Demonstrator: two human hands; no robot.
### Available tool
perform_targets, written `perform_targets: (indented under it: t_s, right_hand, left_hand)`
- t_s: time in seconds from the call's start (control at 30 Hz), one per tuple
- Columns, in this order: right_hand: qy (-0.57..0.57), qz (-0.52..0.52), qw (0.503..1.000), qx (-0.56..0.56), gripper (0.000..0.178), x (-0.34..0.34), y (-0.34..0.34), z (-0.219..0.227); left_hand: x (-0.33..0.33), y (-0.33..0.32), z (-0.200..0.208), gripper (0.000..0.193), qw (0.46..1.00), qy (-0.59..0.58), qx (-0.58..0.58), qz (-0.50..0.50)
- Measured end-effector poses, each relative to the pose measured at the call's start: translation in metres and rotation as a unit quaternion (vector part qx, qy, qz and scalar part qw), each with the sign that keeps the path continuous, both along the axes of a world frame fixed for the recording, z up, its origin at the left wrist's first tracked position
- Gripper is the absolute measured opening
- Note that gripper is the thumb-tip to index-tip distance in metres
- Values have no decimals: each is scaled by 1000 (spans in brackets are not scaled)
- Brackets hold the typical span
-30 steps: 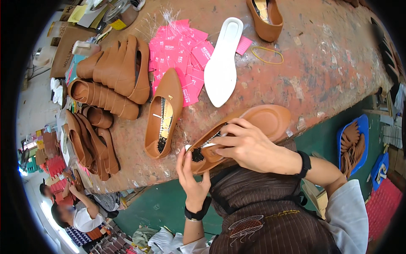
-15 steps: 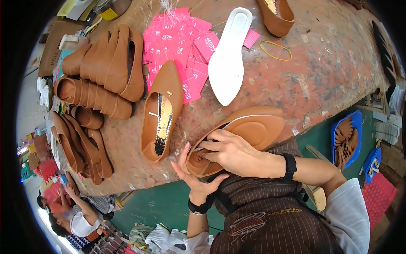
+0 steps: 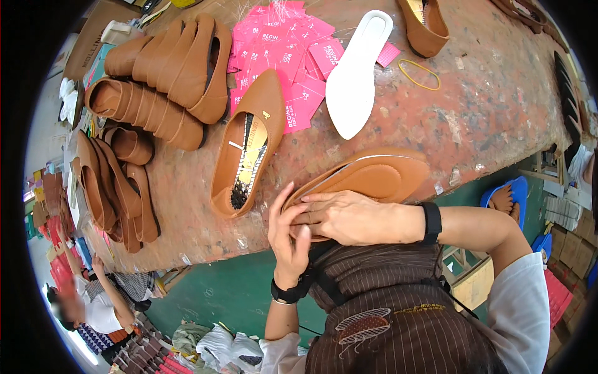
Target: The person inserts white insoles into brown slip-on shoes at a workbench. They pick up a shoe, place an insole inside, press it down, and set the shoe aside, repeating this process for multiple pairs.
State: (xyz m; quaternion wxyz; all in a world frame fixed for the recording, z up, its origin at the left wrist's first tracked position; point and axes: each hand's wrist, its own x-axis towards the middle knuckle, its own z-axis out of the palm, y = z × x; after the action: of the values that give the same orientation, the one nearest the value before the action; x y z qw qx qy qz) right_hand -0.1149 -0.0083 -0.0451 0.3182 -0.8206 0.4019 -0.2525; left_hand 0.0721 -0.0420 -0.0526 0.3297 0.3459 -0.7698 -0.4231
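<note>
A tan insole (image 3: pixel 380 179) with a raised pad and a pale edge lies over a brown pointed shoe (image 3: pixel 346 163) at the table's front edge. My left hand (image 3: pixel 288 242) wraps the heel end, fingers up along its side and thumb bent inward. Pressed against that same end is my right hand (image 3: pixel 341 218), its fingers together and overlapping the left fingers. Both hands hide the heel, so the right fingertips' exact grip is not visible. To the left rests another brown pointed flat (image 3: pixel 265 103), showing a gold-coloured sole lining and a small gold ornament.
Pink cards (image 3: pixel 274 47) are heaped beyond the flat, beside a white insole (image 3: pixel 358 78). A yellow rubber band (image 3: pixel 420 75) and another brown shoe (image 3: pixel 425 28) lie farther right. Nested brown shoes (image 3: pixel 180 62) fill the left side. Blue basket (image 3: pixel 514 193) at right; another person (image 3: pixel 103 305) at lower left.
My left fingers have closed in on the heel, where they were spread before. My right fingers have come out from inside the heel to lie across it. The view has shifted slightly.
</note>
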Motion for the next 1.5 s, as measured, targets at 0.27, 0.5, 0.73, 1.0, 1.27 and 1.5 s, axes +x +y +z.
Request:
perform_targets:
  t_s: [0.27,0.5,0.73,1.0,1.27,1.5]
  right_hand:
    - [181,-192,962,-76,32,-8,36,21]
    - [193,-553,792,-172,30,-55,-6,32]
    - [-91,-481,865,111,36,-74,27,90]
    - [132,-402,903,-76,42,-32,83,36]
    - [193,-402,890,-99,45,-51,25,30]
    - [216,-359,886,200,53,-63,-5,53]
  left_hand:
    - [-1,11,5,20,996,4,82,47]
    - [-52,56,46,64,976,-203,-45,-68]
    - [-90,72,61,40,904,-372,-119,-173]
    - [-89,70,58,31,898,-377,-111,-197]
    - [-91,69,60,51,894,-389,-109,-194]
    - [-90,70,58,46,914,-351,-98,-180]
